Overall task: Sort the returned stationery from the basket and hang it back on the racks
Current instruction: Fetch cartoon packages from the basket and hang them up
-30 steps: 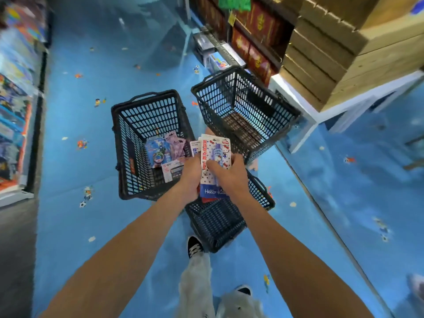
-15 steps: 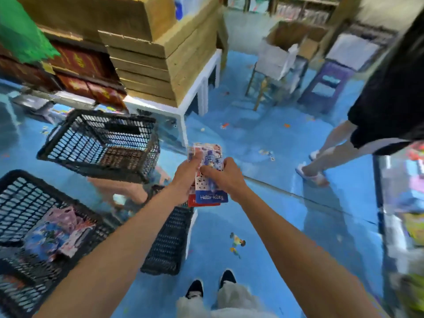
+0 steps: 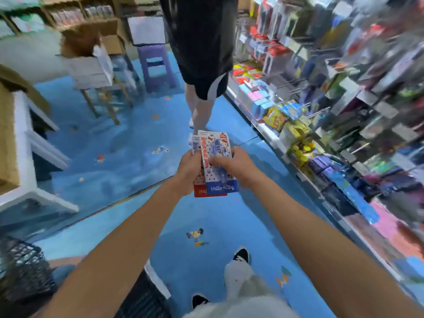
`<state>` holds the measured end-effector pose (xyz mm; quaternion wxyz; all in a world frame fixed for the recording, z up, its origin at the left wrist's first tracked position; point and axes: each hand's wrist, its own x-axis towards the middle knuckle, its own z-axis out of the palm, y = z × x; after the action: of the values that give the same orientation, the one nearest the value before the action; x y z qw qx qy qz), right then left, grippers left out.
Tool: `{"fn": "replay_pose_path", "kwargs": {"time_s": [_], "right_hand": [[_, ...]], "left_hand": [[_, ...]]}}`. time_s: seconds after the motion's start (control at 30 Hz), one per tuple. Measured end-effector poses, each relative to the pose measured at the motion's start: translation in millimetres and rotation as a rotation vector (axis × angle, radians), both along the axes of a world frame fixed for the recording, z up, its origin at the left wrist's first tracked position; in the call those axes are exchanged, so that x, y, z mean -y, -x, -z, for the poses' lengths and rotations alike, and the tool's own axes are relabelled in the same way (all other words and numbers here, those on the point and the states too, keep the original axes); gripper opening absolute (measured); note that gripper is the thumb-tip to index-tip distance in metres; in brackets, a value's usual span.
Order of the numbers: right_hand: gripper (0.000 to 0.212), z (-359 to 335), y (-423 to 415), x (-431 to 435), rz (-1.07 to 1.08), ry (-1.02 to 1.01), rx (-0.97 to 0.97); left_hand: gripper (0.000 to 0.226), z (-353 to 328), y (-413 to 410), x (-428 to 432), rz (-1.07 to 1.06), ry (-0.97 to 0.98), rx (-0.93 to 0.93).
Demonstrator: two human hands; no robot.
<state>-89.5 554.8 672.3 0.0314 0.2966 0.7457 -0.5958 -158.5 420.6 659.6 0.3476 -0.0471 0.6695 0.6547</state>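
Between two bare forearms stretched out at the centre of the view, the left hand (image 3: 190, 171) and the right hand (image 3: 234, 166) together grasp a small stack of carded stationery packs (image 3: 213, 143), held upright above the floor. The left hand's fingers curl round the stack's left edge. The right hand pinches the front pack (image 3: 221, 187), with the thumb laid across its face. That front pack has a clear blister over a blue item, red lettering, and a blue band at the bottom reading Hello Kitty. A red-banded pack (image 3: 200, 192) peeks out behind it, and another card edge shows at the top left, but the number of packs cannot be told. The step in hand looks like carrying chosen packs from the basket to the display. The black mesh basket (image 3: 25, 271) sits at the near left edge, and a second dark basket (image 3: 142, 301) is at the near bottom. The racks (image 3: 344, 65) fill the right side, crowded with hanging goods on metal pegs, all blurred. The next move probably calls for finding the peg that carries matching packs. Each card would then be hung on it by its top while one hand steadies the rest. Underfoot is a glossy blue floor (image 3: 114, 152) dotted with small cartoon stickers. Another person (image 3: 202, 42) in dark shorts stands far ahead in the aisle, just beside the racks. At the far left are a purple stool (image 3: 157, 65) and an open cardboard box (image 3: 89, 67) on a wooden stand. A white table (image 3: 25, 138) stands at the left.
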Motion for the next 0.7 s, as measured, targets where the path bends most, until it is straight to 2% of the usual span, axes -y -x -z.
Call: {"fn": "replay_pose_path", "kwargs": {"time_s": [0.1,0.23,0.27,0.3,0.37,0.43,0.53,0.7], "right_hand": [[0.042,-12.3,-26.5,-65.9,0.162,-0.004,-0.003],[0.031,-30.5,-62.9,-154.6,0.387,-0.039,-0.034],[0.034,-36.0,-70.0,-176.0,0.45,-0.05,-0.043],[0.039,-43.9,-76.9,-197.7,0.519,-0.063,-0.046],[0.063,-56.6,-88.4,-241.4,0.625,-0.09,-0.039],[0.085,-76.0,-99.8,-277.4,0.684,-0.11,-0.05],[0.088,-100.4,-110.3,-325.0,0.743,-0.151,-0.122],[0.09,-135.0,-111.0,-386.9,0.776,-0.198,-0.192]], "left_hand": [[0.027,-11.0,-4.3,-77.6,0.174,0.041,-0.058],[0.023,-27.3,-12.5,-187.5,0.352,0.056,-0.134],[0.021,-31.5,-14.3,-213.4,0.383,0.049,-0.157],[0.02,-37.0,-15.7,-240.1,0.413,0.037,-0.18],[0.02,-52.8,-20.6,-289.8,0.476,-0.002,-0.196],[0.025,-68.5,-23.5,-336.2,0.538,-0.037,-0.223],[0.032,-97.2,-26.7,-394.8,0.633,-0.102,-0.246],[0.028,-132.5,-19.0,-466.8,0.701,-0.216,-0.241]]}}
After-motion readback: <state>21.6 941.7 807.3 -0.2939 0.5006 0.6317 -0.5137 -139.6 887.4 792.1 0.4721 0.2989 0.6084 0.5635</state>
